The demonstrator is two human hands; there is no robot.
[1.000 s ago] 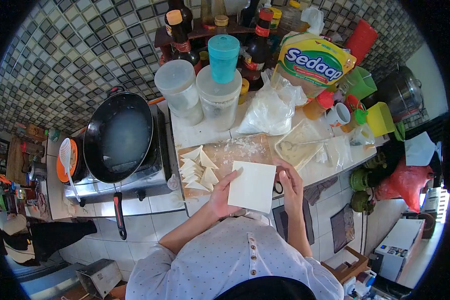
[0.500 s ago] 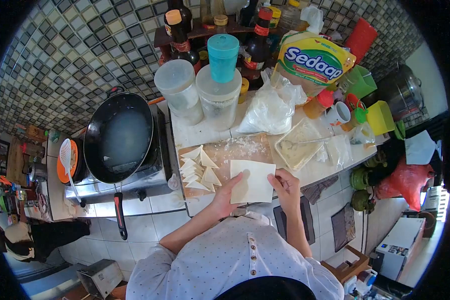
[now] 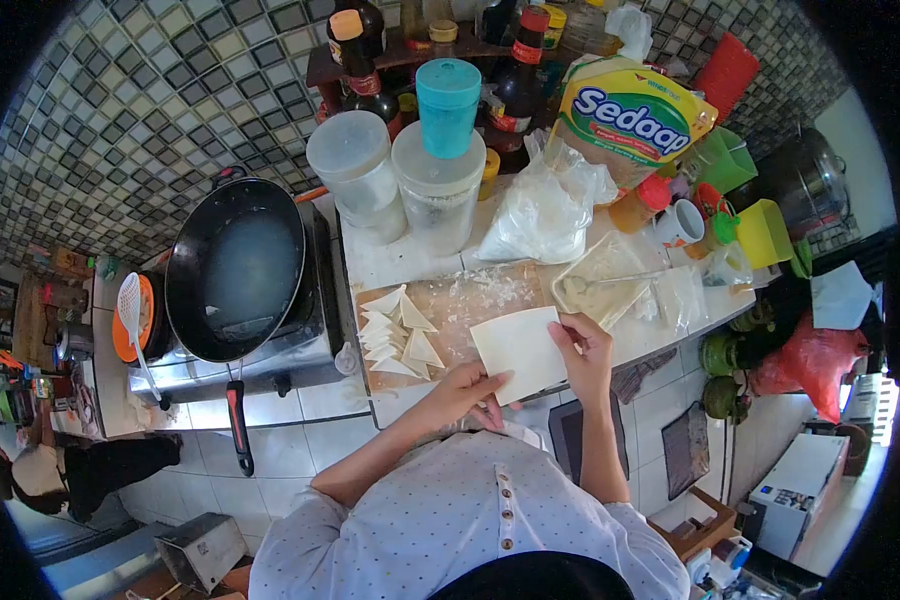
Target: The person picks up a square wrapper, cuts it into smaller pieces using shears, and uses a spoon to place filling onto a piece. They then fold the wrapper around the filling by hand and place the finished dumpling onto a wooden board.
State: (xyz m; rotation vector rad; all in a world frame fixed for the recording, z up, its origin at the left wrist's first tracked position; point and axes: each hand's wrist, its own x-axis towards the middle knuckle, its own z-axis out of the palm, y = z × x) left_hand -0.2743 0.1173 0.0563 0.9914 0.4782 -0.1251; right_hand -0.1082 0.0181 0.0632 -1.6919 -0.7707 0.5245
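Observation:
Between my hands is a square, pale dough wrapper, held tilted above the counter's front edge. My left hand pinches its lower left corner. At the upper right, my right hand grips the wrapper between thumb and fingers. Left of it, several folded dough triangles lie overlapping on a floury wooden board. To the right of the board, a shallow clear tray contains pale paste, with a spoon resting across it.
A black wok with liquid sits on the stove at left, its handle jutting over the front. A slotted spatula rests beside it. Behind the board stand lidded tubs and a bag of white powder. Another person is at far left.
The wrapper has turned and shifted slightly right. My left hand has slid from its left side to the lower corner, and my right hand has moved up to the upper right corner.

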